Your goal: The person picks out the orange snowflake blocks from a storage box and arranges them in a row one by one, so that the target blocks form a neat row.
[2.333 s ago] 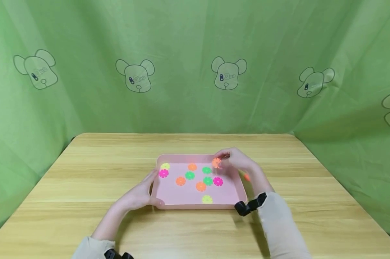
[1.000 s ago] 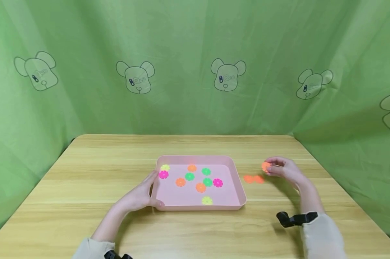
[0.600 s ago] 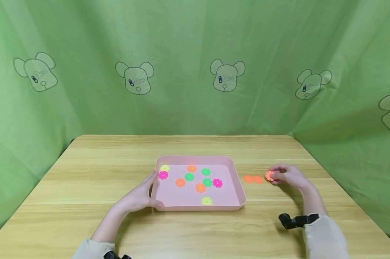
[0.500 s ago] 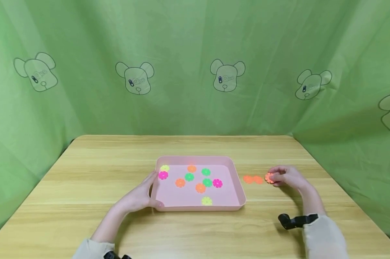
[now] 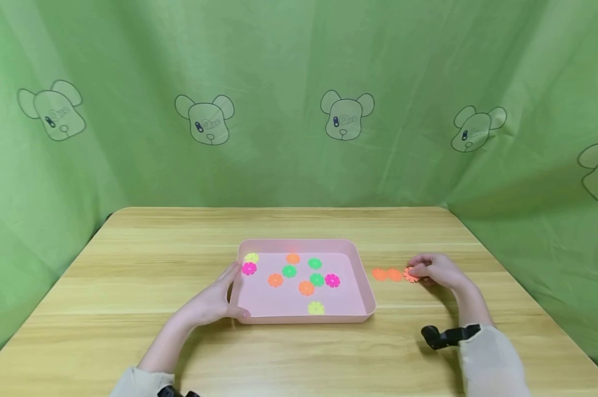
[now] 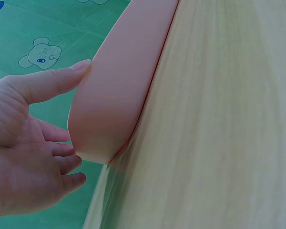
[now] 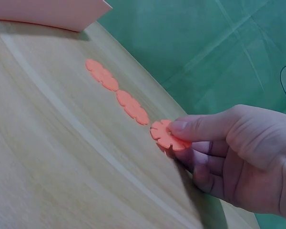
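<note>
In the head view, my right hand (image 5: pixel 438 270) pinches an orange flower-shaped notched disc (image 5: pixel 409 275) between thumb and fingers, low over the table. In the right wrist view the held disc (image 7: pixel 163 135) is slightly tilted, just short of a second orange disc (image 7: pixel 132 108). A third orange disc (image 7: pixel 101 75) lies flat beyond that, in line with it. My left hand (image 5: pixel 206 303) rests spread at the left corner of a pink tray (image 5: pixel 299 318). In the left wrist view its thumb touches the tray wall (image 6: pixel 117 90), with the other fingers at the corner.
Inside the tray lie several loose discs, among them a green disc (image 5: pixel 289 271), a magenta disc (image 5: pixel 332 280) and a yellow disc (image 5: pixel 316 307). The wooden table (image 5: pixel 303 358) ends at a green curtain (image 5: pixel 279 171) behind and at the sides.
My right hand has carried an orange disc out of the tray to the right, then lowered it and brought it left towards the two discs on the table. My left hand stays at the tray.
</note>
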`<state>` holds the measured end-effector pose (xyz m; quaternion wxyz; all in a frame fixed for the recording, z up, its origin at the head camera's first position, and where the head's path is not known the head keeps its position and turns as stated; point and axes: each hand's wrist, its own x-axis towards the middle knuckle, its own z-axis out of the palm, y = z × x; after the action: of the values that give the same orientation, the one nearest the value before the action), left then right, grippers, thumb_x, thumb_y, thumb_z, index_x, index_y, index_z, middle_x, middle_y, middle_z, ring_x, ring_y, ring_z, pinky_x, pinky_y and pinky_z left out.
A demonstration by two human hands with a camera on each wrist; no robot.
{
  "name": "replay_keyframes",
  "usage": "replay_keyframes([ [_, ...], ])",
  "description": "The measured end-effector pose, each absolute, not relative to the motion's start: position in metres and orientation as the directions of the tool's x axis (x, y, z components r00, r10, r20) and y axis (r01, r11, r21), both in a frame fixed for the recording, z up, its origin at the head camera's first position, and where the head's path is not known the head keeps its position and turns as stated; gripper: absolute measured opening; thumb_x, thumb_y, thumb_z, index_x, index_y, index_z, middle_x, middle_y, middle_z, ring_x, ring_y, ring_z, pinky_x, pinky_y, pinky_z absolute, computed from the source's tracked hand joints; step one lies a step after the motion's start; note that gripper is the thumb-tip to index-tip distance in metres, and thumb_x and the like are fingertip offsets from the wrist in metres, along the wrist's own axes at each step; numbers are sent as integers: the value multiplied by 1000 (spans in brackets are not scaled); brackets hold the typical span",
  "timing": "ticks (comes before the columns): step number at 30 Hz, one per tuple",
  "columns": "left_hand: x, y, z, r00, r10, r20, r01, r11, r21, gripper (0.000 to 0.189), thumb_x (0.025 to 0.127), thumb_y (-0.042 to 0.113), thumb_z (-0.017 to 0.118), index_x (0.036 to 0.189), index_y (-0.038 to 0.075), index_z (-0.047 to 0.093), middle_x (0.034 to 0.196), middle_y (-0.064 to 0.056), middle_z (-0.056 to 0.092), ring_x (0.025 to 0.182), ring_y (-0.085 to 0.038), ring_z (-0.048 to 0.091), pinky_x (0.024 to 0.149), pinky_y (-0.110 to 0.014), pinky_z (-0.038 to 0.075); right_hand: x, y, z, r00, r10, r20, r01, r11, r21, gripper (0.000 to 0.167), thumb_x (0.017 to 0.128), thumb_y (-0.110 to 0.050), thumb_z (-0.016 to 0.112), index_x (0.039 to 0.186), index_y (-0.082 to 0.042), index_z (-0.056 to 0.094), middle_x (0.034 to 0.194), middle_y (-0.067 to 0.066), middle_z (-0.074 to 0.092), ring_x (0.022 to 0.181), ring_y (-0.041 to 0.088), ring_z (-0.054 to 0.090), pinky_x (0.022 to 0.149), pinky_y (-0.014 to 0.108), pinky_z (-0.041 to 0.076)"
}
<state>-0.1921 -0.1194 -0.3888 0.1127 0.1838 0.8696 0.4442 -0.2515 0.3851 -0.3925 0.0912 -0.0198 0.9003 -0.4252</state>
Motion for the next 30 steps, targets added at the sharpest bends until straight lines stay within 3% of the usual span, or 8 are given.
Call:
replay_keyframes([
  [8, -192, -120, -389, -907, 421, -35, 215, 531, 819, 105, 68, 19, 79, 146, -3, 13, 153, -20, 7, 139, -35, 6, 109, -54, 9, -253, 382, -394, -985, -94, -142, 43, 669, -742, 30, 86, -12, 64, 106, 11, 59, 81, 5, 60, 67, 16, 52, 58, 28, 46],
  [30, -191, -119, -387, -907, 419, -43, 208, 533, 820, 105, 67, 19, 80, 147, -2, 14, 153, -19, 7, 139, -35, 5, 109, -54, 8, -254, 382, -399, -991, -82, -107, 18, 708, -706, 30, 87, -13, 64, 107, 9, 60, 87, 8, 58, 73, 17, 50, 60, 29, 46],
])
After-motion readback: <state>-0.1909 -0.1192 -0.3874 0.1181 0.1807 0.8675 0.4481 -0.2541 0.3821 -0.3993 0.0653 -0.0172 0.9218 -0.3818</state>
